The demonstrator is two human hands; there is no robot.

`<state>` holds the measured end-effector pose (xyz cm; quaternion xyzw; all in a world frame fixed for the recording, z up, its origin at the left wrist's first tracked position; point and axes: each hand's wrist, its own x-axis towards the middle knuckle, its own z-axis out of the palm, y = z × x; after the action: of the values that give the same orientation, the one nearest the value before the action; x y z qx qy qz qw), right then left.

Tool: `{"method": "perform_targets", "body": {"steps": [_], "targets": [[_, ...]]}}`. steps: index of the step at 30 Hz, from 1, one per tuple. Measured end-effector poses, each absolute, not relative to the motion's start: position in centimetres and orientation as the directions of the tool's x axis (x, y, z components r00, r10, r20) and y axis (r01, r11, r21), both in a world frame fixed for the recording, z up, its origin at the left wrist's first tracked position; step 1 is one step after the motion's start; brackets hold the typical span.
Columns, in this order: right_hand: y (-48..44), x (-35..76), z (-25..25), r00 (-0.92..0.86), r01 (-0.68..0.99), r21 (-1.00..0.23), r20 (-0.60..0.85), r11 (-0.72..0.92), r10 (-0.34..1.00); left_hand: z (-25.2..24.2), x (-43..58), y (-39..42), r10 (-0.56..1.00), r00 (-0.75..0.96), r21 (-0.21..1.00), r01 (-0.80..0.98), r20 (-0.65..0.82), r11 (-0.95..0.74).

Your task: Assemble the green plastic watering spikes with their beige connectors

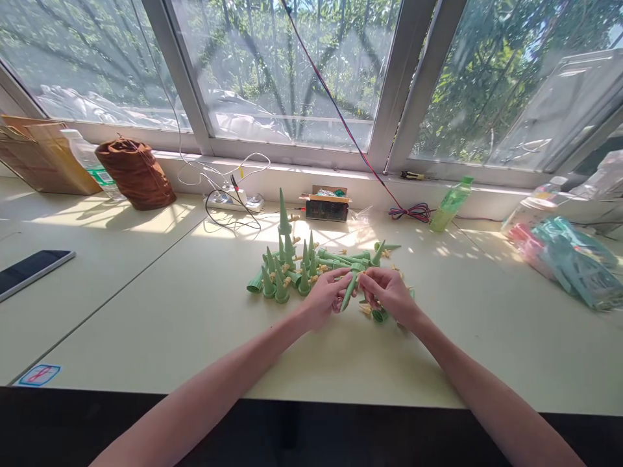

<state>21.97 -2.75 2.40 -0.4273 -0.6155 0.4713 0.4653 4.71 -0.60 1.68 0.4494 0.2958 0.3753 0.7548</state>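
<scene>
My left hand [327, 298] is closed around a green plant watering spike [348, 297], which tilts with its tip down toward me. Beside the spike's collar, my right hand [390, 295] is pinched. Whatever its fingertips hold is too small and too covered to make out. Upright green spikes [281, 285] with small yellow valves stand in a cluster to the left of my hands. Behind the hands, more spikes [335, 258] lie in a loose pile. Under my right hand, a loose green piece [379, 316] and a yellow valve [365, 310] rest on the table.
Along the window wall stand a brown cloth bag [135, 172], a power strip [233, 200], a small open box [327, 206] and a green bottle [451, 204]. Plastic packets [574, 259] lie at the right. A phone [34, 272] is on the pale table [195, 324] at far left.
</scene>
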Motion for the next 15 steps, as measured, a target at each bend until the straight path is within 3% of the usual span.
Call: {"method": "perform_targets", "body": {"steps": [7,15], "targets": [[-3.08,22.13,2.12,-0.115,0.282,-0.860,0.410,0.425,0.905,1.85,4.42,-0.40,0.792,0.607,0.884,-0.332,-0.068,0.330],[-3.25,22.28,1.95,-0.175,0.402,-0.751,0.499,0.525,0.849,1.76,4.29,-0.37,0.755,0.655,0.882,-0.333,-0.038,0.334]]}}
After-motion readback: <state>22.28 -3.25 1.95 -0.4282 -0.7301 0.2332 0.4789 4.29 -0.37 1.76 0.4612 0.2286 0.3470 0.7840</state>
